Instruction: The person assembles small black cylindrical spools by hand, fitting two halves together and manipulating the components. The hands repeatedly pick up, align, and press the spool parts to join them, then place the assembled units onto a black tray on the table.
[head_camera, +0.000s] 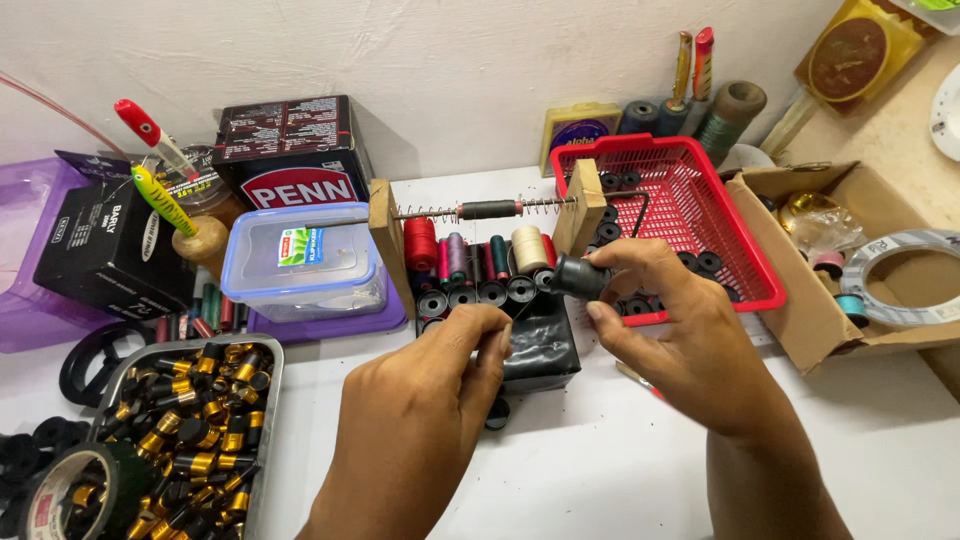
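My right hand (672, 330) pinches a small black spool (578, 276) between thumb and fingers, just in front of the right wooden post (581, 207) of a small jig. The jig's metal rod (470, 211) carries springs and a black sleeve between two wooden posts. My left hand (440, 390) is curled with fingertips together near a black block (538, 340) on the white table; what it pinches is hidden. Thread spools (455, 255) in red, purple, green and cream and a row of black spools (478, 294) sit under the rod.
A red plastic basket (740, 262) with black spools stands at right, a cardboard box (830, 320) beyond it. A clear lidded tub (300, 262) and dark boxes (290, 150) are at left. A metal tray (262, 400) holds several black-and-gold parts; a tape roll (60, 495) lies at bottom left.
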